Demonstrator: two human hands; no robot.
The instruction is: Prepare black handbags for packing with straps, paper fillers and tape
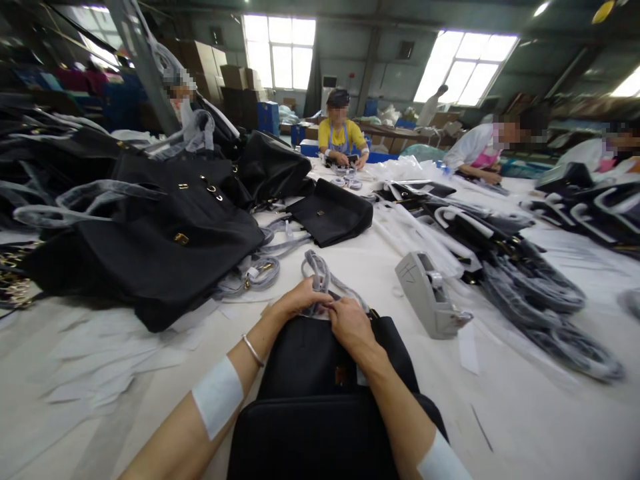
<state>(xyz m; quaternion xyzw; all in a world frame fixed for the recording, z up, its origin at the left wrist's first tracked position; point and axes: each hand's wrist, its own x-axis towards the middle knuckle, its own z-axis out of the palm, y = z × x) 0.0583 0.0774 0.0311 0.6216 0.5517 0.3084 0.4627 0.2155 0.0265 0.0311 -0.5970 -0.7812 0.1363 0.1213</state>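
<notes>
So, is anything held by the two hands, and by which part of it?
The near bag: left hand and right hand grip its top, by the foot of the handle; exact finger placement is hidden.

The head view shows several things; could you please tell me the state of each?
Left hand, fingers bent at the plastic-wrapped handle; grip unclear
Right hand, fingers bent beside the left
Front black bag, beneath the hands; open or closed unclear
Strap, coiled
Paper slips, overlapping, spread out
Grey dispenser, untouched by these hands
</notes>
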